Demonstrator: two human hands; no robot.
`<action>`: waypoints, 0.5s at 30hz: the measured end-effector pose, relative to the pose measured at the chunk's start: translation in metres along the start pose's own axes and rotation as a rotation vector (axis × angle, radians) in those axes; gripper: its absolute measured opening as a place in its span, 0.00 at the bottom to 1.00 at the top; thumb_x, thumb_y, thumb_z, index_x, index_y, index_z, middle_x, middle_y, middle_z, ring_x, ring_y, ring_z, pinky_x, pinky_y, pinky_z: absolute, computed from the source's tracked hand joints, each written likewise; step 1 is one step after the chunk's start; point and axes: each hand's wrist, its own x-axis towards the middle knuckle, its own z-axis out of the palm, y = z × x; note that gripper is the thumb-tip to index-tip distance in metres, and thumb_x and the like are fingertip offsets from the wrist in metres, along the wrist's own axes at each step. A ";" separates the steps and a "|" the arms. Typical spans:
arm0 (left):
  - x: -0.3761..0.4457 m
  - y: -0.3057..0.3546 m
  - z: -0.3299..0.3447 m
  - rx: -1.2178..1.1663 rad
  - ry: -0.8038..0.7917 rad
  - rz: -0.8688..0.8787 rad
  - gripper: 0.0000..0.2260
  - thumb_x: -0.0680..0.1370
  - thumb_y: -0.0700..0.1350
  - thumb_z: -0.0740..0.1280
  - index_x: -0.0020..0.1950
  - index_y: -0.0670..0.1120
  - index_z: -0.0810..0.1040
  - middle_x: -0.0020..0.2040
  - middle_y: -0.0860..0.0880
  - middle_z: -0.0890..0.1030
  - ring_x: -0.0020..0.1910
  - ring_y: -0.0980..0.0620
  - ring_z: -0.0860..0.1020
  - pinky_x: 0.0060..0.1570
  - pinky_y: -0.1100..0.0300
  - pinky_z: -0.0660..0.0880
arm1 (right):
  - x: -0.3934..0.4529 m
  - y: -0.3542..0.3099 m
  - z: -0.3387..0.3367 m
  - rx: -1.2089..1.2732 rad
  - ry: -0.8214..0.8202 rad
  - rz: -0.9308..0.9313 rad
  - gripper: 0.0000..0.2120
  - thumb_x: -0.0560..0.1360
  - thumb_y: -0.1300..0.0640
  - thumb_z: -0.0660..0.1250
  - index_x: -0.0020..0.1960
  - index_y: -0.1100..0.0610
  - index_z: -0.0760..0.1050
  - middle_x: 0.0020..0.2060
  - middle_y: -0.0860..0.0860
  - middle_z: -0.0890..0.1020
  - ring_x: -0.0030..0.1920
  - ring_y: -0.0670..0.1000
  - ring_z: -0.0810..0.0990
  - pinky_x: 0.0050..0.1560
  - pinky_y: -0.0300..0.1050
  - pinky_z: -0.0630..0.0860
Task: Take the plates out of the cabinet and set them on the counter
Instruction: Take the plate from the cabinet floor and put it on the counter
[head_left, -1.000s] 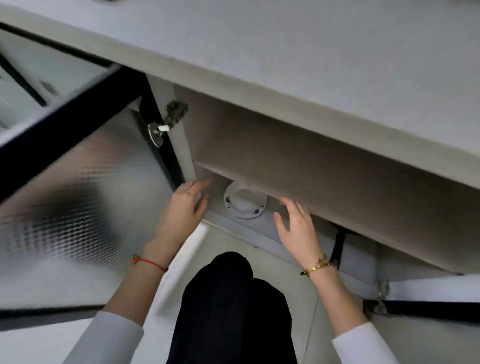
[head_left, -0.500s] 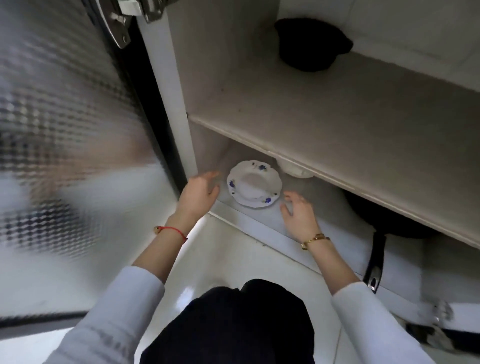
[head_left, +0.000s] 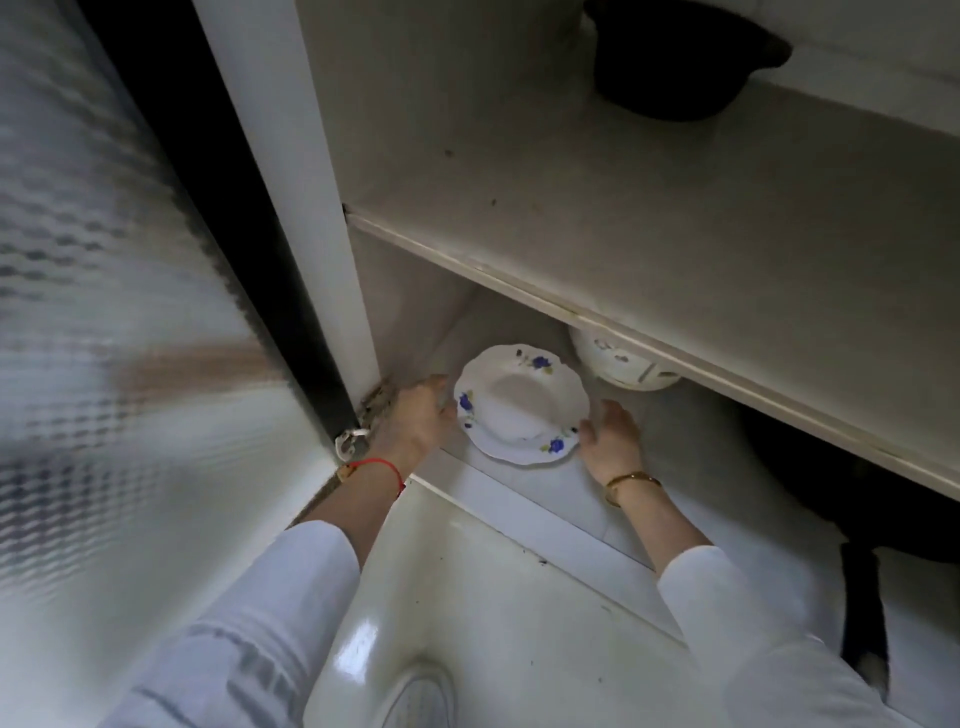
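With both hands at the plate's (head_left: 522, 402) rim near the cabinet floor's front-left corner, left grip (head_left: 418, 415) and right grip (head_left: 610, 434) look loosely curled, holding nothing surely yet, and should lift level.

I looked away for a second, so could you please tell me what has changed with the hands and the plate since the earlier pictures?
Both hands have closed in on the plate: the left hand now touches its left rim and the right hand its right rim, where earlier they hovered apart from it. Whether either grips it yet is unclear. The plate still rests on the cabinet floor; the black pot stays on the upper shelf.
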 end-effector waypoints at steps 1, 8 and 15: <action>0.004 -0.001 0.006 0.015 -0.008 -0.014 0.15 0.77 0.37 0.63 0.64 0.37 0.75 0.59 0.35 0.80 0.58 0.38 0.79 0.56 0.54 0.73 | 0.005 0.004 0.004 0.005 -0.008 0.016 0.18 0.79 0.57 0.58 0.64 0.66 0.66 0.60 0.64 0.73 0.59 0.63 0.73 0.58 0.51 0.72; 0.025 -0.008 0.037 -0.011 -0.070 -0.079 0.16 0.77 0.37 0.63 0.64 0.40 0.75 0.61 0.39 0.80 0.61 0.41 0.77 0.56 0.57 0.70 | 0.024 0.013 0.028 0.128 -0.061 0.113 0.15 0.79 0.59 0.59 0.63 0.66 0.68 0.61 0.63 0.75 0.60 0.62 0.75 0.52 0.42 0.69; 0.028 -0.012 0.045 -0.236 -0.090 -0.148 0.16 0.73 0.31 0.65 0.61 0.38 0.76 0.58 0.39 0.81 0.59 0.42 0.79 0.59 0.53 0.75 | 0.014 0.006 0.034 0.283 0.005 0.163 0.13 0.78 0.65 0.59 0.62 0.65 0.69 0.60 0.62 0.77 0.61 0.61 0.76 0.51 0.39 0.68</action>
